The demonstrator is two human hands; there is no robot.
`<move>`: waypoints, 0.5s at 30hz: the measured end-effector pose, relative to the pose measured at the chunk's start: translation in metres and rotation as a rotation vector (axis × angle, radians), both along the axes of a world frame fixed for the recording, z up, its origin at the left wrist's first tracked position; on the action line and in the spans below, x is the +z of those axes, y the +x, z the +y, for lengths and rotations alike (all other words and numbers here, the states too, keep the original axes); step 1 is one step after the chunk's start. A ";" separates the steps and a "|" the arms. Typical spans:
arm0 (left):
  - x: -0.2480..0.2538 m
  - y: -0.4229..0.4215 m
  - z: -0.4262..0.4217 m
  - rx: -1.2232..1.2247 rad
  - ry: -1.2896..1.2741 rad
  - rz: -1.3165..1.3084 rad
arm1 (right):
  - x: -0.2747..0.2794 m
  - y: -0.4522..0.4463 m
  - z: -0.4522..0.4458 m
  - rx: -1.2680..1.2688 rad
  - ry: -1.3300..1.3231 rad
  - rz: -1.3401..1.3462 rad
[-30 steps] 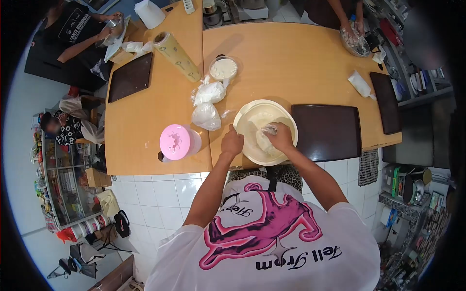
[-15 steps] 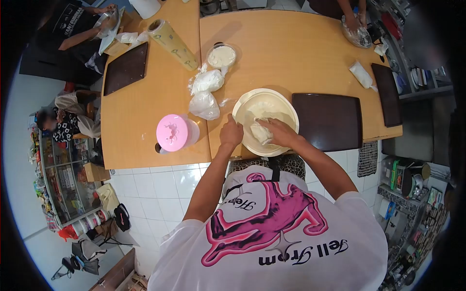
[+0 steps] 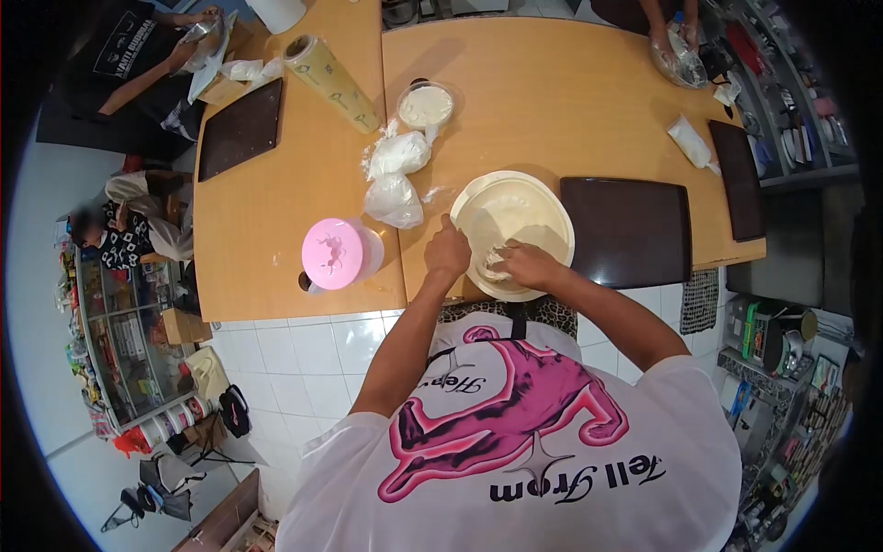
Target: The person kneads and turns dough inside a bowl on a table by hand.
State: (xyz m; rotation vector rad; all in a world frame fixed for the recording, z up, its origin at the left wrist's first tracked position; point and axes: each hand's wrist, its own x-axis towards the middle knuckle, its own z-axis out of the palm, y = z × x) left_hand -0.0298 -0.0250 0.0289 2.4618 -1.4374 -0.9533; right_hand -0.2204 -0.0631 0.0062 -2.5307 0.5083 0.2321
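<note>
A cream-coloured mixing bowl [image 3: 511,204] stands at the table's near edge, with pale smears over its inner wall. Closed around the bowl's left rim is my left hand [image 3: 448,251]. Inside the bowl, my right hand [image 3: 528,265] presses with curled fingers on a lump of whitish dough [image 3: 496,266], which it partly covers. Left of the bowl lie a bag of white powder [image 3: 394,201] and a second floury bag [image 3: 402,154]. Behind them is a clear tub of pale powder [image 3: 426,108].
A dark tray [image 3: 627,230] lies right of the bowl. On the left are a pink-lidded container [image 3: 333,254], a roll of plastic wrap [image 3: 331,83] and another dark tray [image 3: 241,131]. Co-workers' hands handle a bowl [image 3: 679,63] at far right and another [image 3: 202,44] at far left.
My right hand has moved lower in the bowl and covers more of the dough. My left hand keeps hold of the rim. The view has shifted slightly.
</note>
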 end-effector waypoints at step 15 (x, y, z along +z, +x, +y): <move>0.001 0.000 -0.003 0.011 0.009 -0.050 | 0.003 0.005 0.000 -0.141 0.097 -0.074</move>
